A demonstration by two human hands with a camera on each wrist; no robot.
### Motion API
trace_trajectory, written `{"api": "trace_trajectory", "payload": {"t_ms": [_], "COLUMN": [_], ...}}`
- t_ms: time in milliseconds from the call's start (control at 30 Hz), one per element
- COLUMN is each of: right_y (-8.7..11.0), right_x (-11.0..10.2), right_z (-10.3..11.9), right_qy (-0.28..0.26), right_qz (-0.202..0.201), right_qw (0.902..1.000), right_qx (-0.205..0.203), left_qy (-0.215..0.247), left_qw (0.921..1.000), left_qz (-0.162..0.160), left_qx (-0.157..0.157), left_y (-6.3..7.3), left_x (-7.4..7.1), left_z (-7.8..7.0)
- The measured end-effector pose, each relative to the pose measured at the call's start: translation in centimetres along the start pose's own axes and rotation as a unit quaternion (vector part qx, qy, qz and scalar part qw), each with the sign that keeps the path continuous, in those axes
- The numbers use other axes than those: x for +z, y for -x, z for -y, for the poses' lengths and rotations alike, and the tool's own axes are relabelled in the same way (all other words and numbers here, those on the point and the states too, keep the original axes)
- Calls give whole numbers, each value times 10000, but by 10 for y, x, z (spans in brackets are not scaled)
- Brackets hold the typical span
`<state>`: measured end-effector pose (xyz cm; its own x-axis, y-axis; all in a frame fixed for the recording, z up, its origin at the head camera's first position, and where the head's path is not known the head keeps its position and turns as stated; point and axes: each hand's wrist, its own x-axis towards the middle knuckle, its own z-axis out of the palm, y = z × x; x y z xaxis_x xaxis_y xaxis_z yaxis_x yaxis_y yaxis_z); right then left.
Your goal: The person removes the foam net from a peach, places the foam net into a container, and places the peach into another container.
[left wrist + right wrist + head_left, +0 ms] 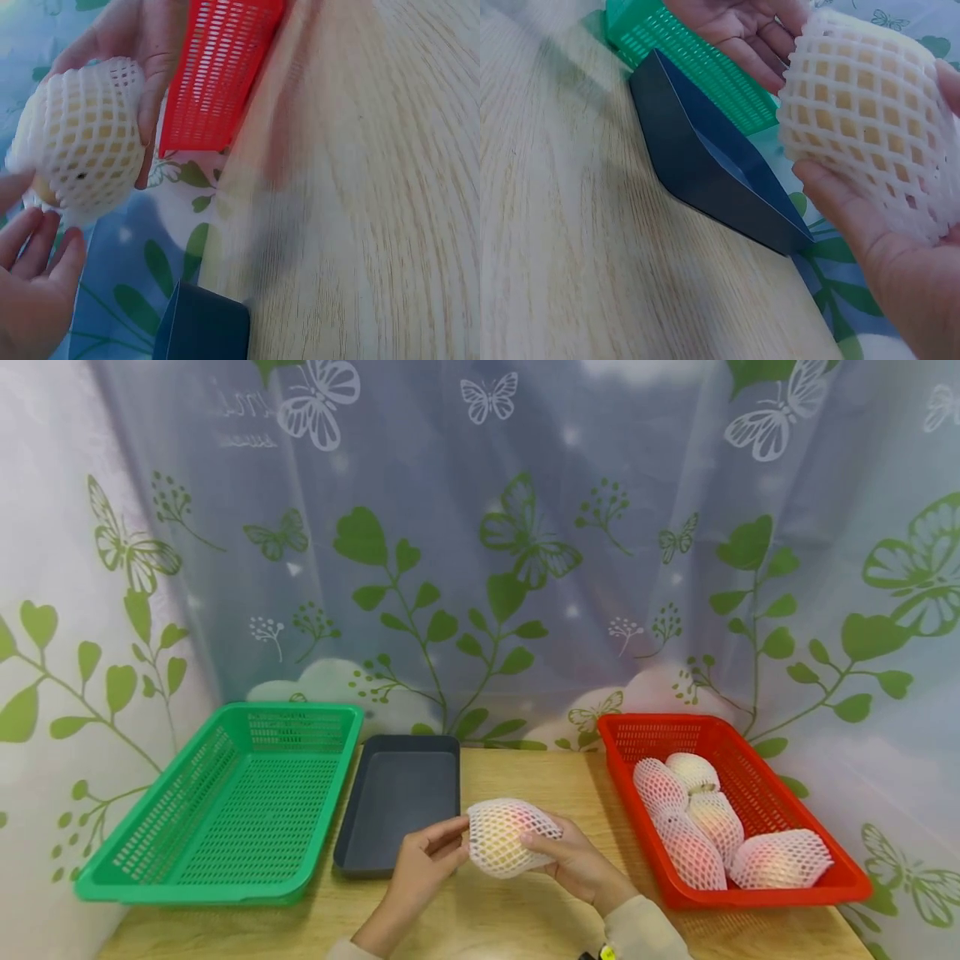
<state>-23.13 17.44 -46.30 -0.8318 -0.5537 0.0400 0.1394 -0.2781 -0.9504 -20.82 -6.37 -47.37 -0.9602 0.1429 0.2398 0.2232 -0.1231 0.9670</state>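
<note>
A yellow fruit with a pink blush, wrapped in a white foam net [510,839], is held up over the table by my right hand [581,864]. The right thumb lies across the front of the net, and its other fingers are mostly hidden behind the fruit. My left hand [427,864] is at the fruit's left end, fingertips right at the net's edge. In the left wrist view, the left fingers [34,244] are loosely bent below the net's end, with the thumb blurred beside it. The right wrist view shows the net [862,112] close up, resting against the right hand.
To the right stands a red basket [806,897] holding several net-wrapped fruits [716,822]. A dark grey tray [408,793] lies left of the hands, beside a green basket [262,810] at the far left. Behind the wooden table [540,768] hangs a printed curtain [450,568].
</note>
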Motion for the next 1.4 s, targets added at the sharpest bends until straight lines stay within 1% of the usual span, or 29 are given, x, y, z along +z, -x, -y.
{"api": "trace_trajectory", "payload": {"t_ms": [100,200,367,433,533,567,667,767,800,900,1000,1100,1200,1300,1400], "right_y": [0,0,-1,-1,-3,-3,-5,-6,-7,-10,-10,-10,-11,-12,-14], "right_x": [-2,-3,-3,-3,-2,-2,0,0,0,1,3,5,7,8,9], "right_z": [-3,-6,-9,-10,-12,-13,-13,-12,-11,-11,-12,-12,-10,-8,-7], "right_qy": [-111,-179,-241,-283,-318,-333,-360,-388,-385,-383,-399,-367,-226,9,299], "right_qz": [50,38,24,-1,-53,-52,-12,44,58,125,213,224,-45,-486,-900], "right_qw": [9999,9998,9996,9995,9994,9994,9993,9992,9992,9991,9989,9990,9997,9987,9953], "right_qx": [-73,-105,-112,-105,-96,-88,-59,-44,-46,-87,-130,-109,20,181,213], "left_qy": [179,195,316,363,385,426,505,531,480,225,-143,-355,-417,-503,-556], "left_qw": [9993,9985,9977,9974,9971,9965,9944,9921,9922,9931,9947,9958,9967,9967,9968], "left_qz": [292,501,583,588,648,712,927,1137,1146,1142,1016,841,677,572,486], "left_qx": [-169,-142,-136,-179,-109,-41,24,-63,-138,-171,-99,41,181,286,319], "left_y": [-1,-2,-3,-3,-3,-3,-2,-3,-4,-4,-3,-1,0,0,0], "left_x": [-2,-4,-6,-7,-8,-9,-11,-13,-13,-15,-16,-18,-19,-22,-25], "left_z": [0,0,2,2,4,5,6,5,4,3,3,3,5,6,7]}}
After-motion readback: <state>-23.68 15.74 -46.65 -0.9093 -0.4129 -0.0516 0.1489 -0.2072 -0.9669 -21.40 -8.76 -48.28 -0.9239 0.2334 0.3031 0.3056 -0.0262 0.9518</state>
